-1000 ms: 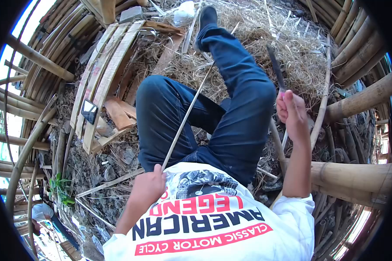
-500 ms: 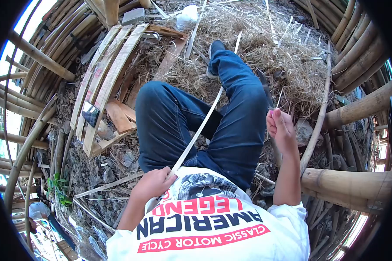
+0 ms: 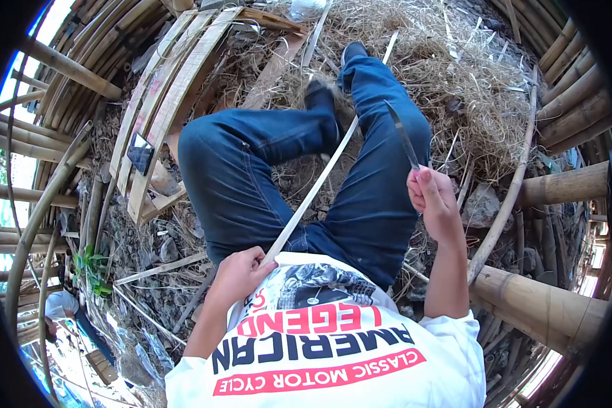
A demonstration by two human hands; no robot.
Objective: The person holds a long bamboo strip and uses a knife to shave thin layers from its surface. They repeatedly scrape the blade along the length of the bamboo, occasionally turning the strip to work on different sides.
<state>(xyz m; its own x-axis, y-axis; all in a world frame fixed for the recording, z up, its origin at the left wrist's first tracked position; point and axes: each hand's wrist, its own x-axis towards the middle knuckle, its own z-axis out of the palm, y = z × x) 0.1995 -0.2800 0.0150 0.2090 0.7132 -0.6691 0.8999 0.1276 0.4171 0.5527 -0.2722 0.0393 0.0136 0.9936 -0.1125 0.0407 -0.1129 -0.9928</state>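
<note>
My left hand (image 3: pixel 241 272) is closed on the near end of a long pale bamboo strip (image 3: pixel 319 181), close to the front of the white shirt. The strip runs up between my legs and past the foot at the upper middle. In my right hand (image 3: pixel 432 194), fingers wrapped round its handle, is a knife (image 3: pixel 402 136) with a dark narrow blade. The blade points up and to the left, over the thigh on the right side. Knife and strip are apart. Most of the handle is hidden by my fingers.
A slatted wooden piece (image 3: pixel 177 95) with a phone (image 3: pixel 141 153) on it lies at the left. Dry shavings (image 3: pixel 469 102) cover the ground at the upper right. Thick bamboo poles (image 3: pixel 537 302) stand at both sides. Another person (image 3: pixel 62 306) is at the lower left.
The strip has turned to show its wide pale face. My right hand has moved left and down with the knife. The leg on the left has shifted outward, and its foot now shows.
</note>
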